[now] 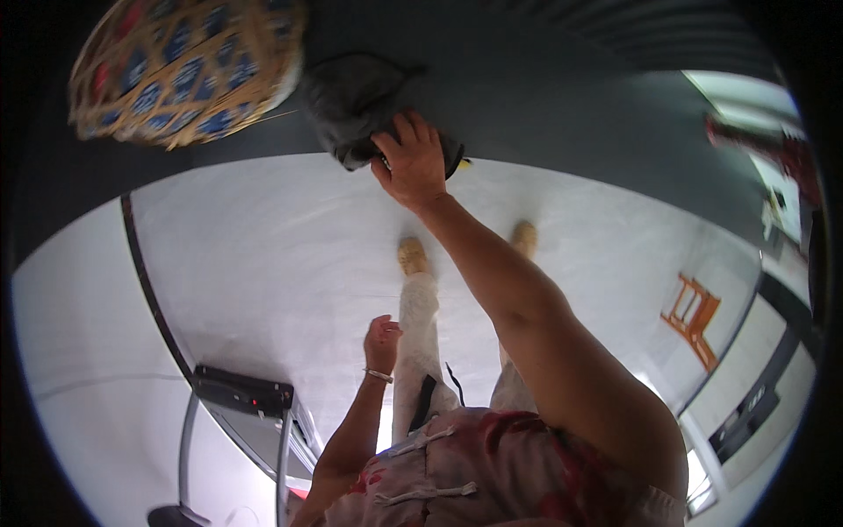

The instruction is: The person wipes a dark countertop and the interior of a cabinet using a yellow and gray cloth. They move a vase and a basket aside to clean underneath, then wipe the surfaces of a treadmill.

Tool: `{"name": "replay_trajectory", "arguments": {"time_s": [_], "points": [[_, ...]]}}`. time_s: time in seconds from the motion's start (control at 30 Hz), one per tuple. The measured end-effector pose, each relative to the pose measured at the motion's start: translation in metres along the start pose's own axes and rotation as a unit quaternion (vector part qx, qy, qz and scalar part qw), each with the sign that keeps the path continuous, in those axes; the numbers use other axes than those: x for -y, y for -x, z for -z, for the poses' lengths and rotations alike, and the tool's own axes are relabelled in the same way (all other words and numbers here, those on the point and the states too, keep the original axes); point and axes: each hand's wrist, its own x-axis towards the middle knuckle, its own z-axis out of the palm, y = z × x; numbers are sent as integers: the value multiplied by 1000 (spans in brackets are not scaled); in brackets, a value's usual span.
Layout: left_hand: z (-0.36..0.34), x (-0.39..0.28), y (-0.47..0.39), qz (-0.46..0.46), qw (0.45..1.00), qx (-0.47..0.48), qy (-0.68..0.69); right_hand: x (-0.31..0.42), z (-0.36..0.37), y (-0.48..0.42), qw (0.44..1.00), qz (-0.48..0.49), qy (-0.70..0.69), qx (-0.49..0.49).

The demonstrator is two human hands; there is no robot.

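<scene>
My right hand (413, 161) reaches forward over a dark grey fabric item (355, 99), possibly a bag or cap, at the near edge of a dark tabletop (540, 118). Its fingers lie spread on the fabric, and whether they grip it is not clear. Beside the hand a black rim of the item shows, with a small yellow bit (465, 162) next to it. Down by my left leg hangs my left hand (382, 339), fingers loosely bent and nothing seen in it. A bracelet (379, 375) circles that wrist.
An openwork woven bamboo basket (191, 79) with blue and red patterned contents stands at the table's far left. Behind me on the left is a black device on a metal frame (244, 388) with a red light. A wooden chair (691, 316) stands on the pale floor (296, 230) at right.
</scene>
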Motion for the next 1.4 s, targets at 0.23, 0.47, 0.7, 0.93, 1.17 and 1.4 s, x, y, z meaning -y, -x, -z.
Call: {"name": "replay_trajectory", "arguments": {"time_s": [0.23,0.47,0.7,0.93,1.17,1.4], "points": [[-12,-14,-23,7,1000,22,-13,-129,99,88,976,-166,79,-119],[-95,-96,-93,9,998,51,-45,-306,205,170,899,-332,146,-243],[-220,-150,-179,94,898,205,378,-348,326,233,642,-494,-133,-571],[-310,-148,-200,186,812,185,522,-279,366,314,597,-471,-285,-583],[-338,-138,-208,174,802,75,567,-248,337,337,571,-509,-338,-548],[-353,-103,-265,167,795,35,582,-221,291,327,536,-572,-387,-486]]}}
